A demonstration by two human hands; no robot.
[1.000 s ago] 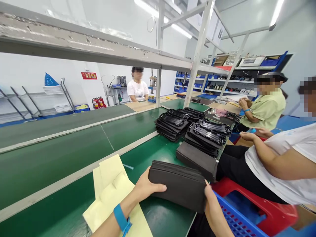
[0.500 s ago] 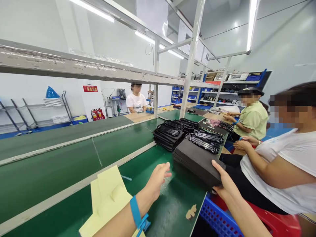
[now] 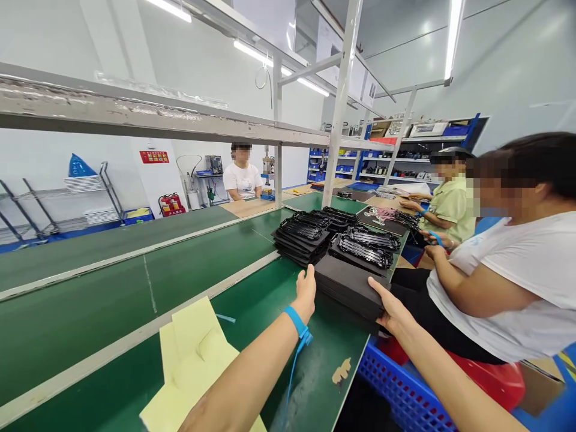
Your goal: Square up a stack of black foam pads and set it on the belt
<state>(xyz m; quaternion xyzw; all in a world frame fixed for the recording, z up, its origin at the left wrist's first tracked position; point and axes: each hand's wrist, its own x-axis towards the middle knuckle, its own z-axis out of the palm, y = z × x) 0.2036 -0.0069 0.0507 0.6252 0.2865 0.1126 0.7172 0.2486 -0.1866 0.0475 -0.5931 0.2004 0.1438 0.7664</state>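
Two bare hands are at the stack. The left hand (image 3: pixel 306 293) is open, fingers together, just beside the stack of black foam sheets (image 3: pixel 345 284); the right hand (image 3: pixel 390 313) lies open against its edge. The stack sits on the green conveyor belt (image 3: pixel 265 288), touching black plastic frames (image 3: pixel 364 252).

The left hand (image 3: pixel 306 294), with a blue wrist strap (image 3: pixel 297 323), is open just beside a stack of dark sheets (image 3: pixel 348 285) on a green surface (image 3: pixel 252 288). The right hand (image 3: pixel 391 312) touches the stack's edge. Black plastic frames (image 3: pixel 364 252) lie piled behind it; pale yellow sheets (image 3: pixel 191 360) lie to the left.
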